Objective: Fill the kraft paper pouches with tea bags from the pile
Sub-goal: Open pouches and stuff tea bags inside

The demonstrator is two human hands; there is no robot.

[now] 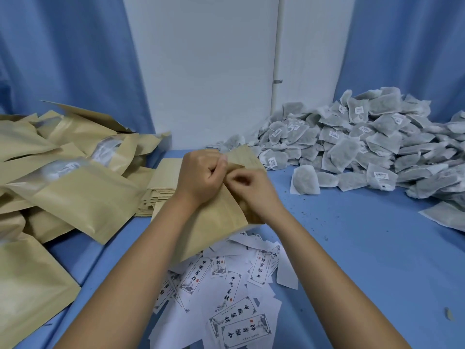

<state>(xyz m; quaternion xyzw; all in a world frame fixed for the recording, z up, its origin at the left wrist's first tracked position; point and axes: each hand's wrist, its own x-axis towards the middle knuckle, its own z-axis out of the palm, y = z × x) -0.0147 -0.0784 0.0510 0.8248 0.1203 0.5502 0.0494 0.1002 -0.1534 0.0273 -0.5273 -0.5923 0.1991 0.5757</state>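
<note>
I hold one kraft paper pouch (214, 222) tilted above the blue table, its mouth pointing away from me. My left hand (201, 175) grips the pouch's upper edge with curled fingers. Beside it, my right hand (251, 190) pinches the same edge. A big pile of grey-green tea bags (364, 139) lies at the right and back right, apart from both hands. A flat stack of unfilled pouches (161, 187) sits just left of my left wrist. Whether the held pouch has anything inside is hidden.
Bulging kraft pouches with clear windows (63, 172) are heaped along the left side. White printed labels (226, 285) are scattered under my forearms. The blue table surface (364, 248) at the right front carries tea crumbs. Blue curtains and a white wall close the back.
</note>
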